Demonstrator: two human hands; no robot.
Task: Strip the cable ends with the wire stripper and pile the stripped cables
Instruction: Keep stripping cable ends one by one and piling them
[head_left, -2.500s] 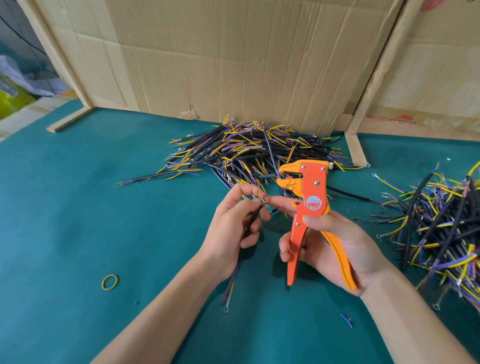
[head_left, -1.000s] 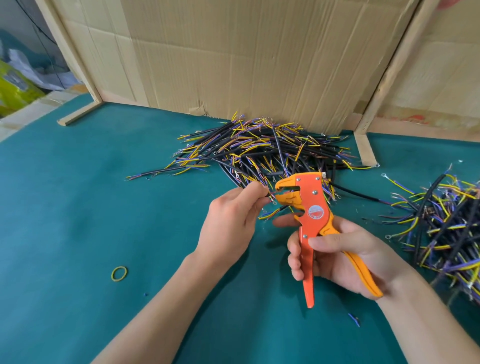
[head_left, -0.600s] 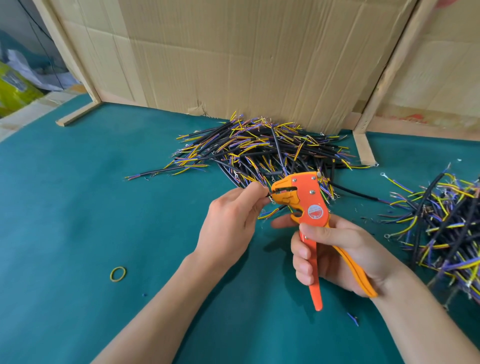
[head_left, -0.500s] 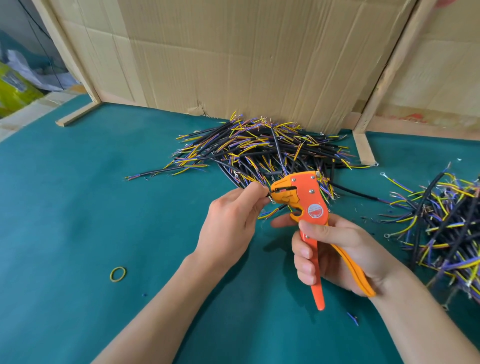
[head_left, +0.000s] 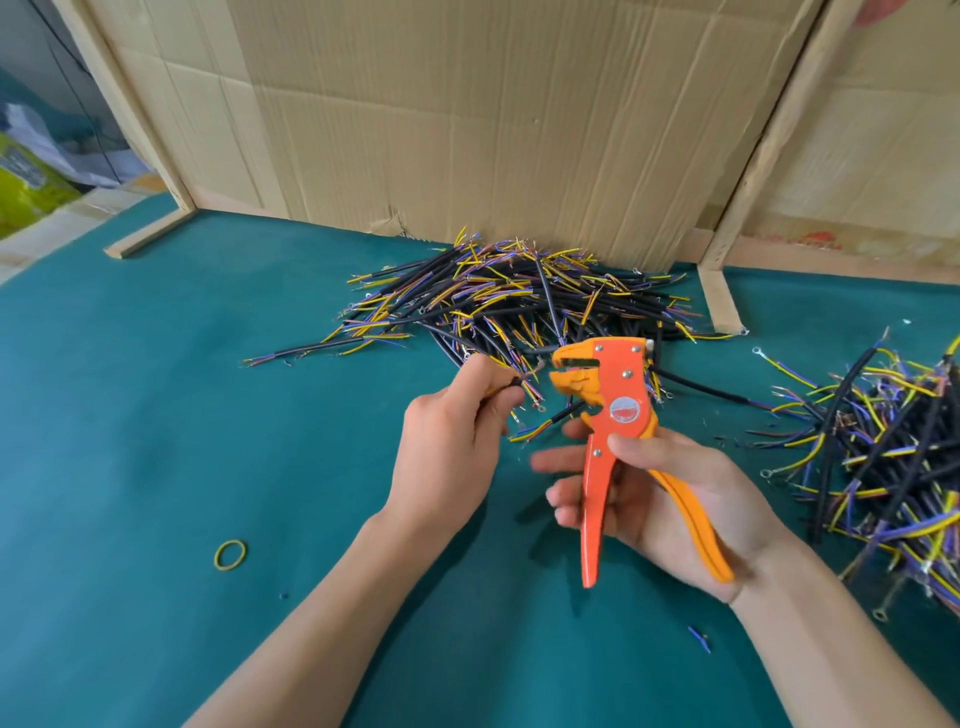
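Observation:
My left hand (head_left: 447, 441) pinches a short black cable (head_left: 506, 385) near its end; the bared wire tips stick out just left of the stripper's jaws, apart from them. My right hand (head_left: 660, 493) holds the orange wire stripper (head_left: 610, 415) upright, thumb across the front, fingers loosened behind the spread handles, jaws open. A big pile of cables (head_left: 519, 306) lies behind the hands against the cardboard. A second pile of cables (head_left: 893, 457) lies at the right edge.
The work surface is a green mat (head_left: 156, 415). A cardboard wall (head_left: 467, 114) closes the back, with wooden strips (head_left: 719, 301) beside it. A yellow rubber band (head_left: 229, 555) lies at lower left. Small insulation bits (head_left: 698, 638) lie near my right forearm.
The stripper's handles were squeezed on the cable end and have sprung apart, jaws open. The cable end has come out of the jaws to the left, its tips now bare.

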